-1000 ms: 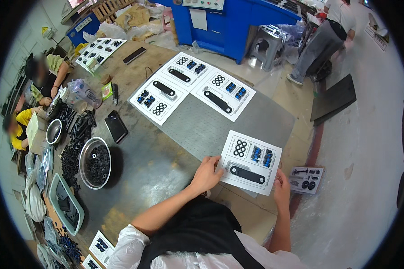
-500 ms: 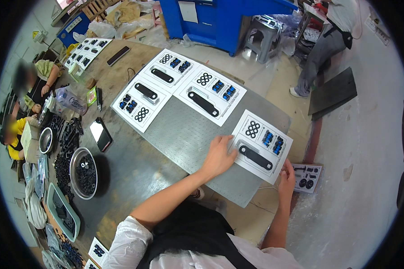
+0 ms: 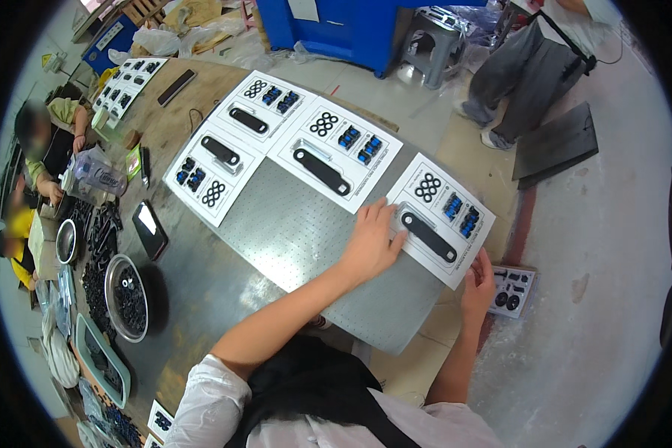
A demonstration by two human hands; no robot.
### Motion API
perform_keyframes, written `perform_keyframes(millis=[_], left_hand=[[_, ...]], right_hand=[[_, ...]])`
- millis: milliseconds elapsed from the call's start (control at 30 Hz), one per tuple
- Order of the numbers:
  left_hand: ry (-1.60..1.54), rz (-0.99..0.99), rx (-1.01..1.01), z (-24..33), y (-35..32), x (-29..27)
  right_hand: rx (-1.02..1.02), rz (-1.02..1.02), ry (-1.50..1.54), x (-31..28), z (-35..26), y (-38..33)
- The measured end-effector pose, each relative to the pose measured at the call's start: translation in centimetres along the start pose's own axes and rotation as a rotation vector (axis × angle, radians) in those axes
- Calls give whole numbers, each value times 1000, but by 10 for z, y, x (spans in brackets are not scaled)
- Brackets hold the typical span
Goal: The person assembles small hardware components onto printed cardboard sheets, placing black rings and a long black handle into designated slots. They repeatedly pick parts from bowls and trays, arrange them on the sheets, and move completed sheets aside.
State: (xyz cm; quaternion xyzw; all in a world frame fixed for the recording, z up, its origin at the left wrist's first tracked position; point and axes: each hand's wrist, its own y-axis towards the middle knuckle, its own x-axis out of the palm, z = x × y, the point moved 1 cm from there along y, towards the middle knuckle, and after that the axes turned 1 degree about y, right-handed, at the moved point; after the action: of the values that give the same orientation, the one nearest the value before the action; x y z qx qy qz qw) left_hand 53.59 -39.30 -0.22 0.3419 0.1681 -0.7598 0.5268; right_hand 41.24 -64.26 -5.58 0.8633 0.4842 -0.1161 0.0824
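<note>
A white printed card (image 3: pixel 437 210) holds a long black bar-shaped part (image 3: pixel 429 237), black rings (image 3: pixel 428 187) and small blue-and-black parts (image 3: pixel 453 207). It lies at the right end of the grey metal sheet (image 3: pixel 276 228) and overhangs its edge. My left hand (image 3: pixel 372 243) grips the card's left edge, thumb on top. My right hand (image 3: pixel 479 285) is closed on its lower right edge, with some fingers hidden beneath. Beside it, up and left, lies a similar card (image 3: pixel 287 157), with more like it (image 3: pixel 240 166) farther left.
On the table at left are a phone (image 3: pixel 150 230), a metal bowl of black parts (image 3: pixel 127 297), a green tray (image 3: pixel 101 358) and black loose parts. Two people sit along the far left. Another person (image 3: pixel 530 75) stands behind, near a grey stool (image 3: pixel 434 45). A packed card (image 3: pixel 512 291) lies on the floor.
The card in my hands has shifted up and left, closer to the neighbouring card. Both hands have moved with it. The standing person has changed stance, and the whole view has shifted slightly.
</note>
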Motion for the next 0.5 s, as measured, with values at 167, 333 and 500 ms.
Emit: perform_keyframes(millis=[167,333,500], left_hand=[[24,-47,123,-10,-25,-13],[247,-134,177,-15,-46,-17],[382,-131,213,-26,-37,-18]], right_hand=[[-34,22,6,8,-1,2],[-49,0,26,17,-16,-4],[-94,-6,-14,25,-19,-8]])
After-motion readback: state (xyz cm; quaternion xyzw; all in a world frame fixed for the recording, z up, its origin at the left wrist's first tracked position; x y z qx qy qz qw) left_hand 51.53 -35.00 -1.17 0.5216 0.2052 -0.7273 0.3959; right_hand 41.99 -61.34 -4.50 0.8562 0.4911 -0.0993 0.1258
